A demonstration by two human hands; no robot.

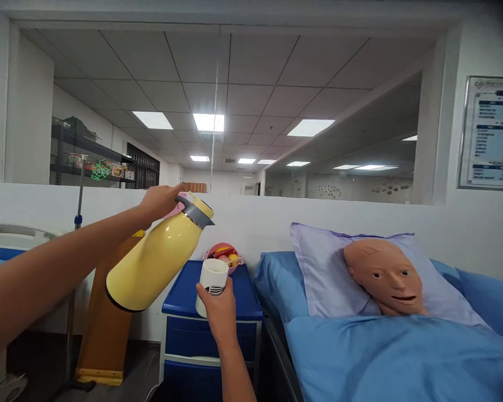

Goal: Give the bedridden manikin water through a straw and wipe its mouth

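My left hand is closed round the grey handle of a yellow thermos jug. The jug leans over to the right, its grey spout above and a little left of a white cup. Around that cup, which has a black striped print, my right hand is wrapped, holding it nearly upright. Whether liquid runs from the spout or stands in the cup, I cannot tell. Behind the cup, a pink basket of fruit-like items sits on a blue bedside cabinet.
To the right, a manikin head rests on a lilac pillow in a bed with a blue quilt. At left stand a drip pole and a leaning brown board. A wall with a wide window lies behind.
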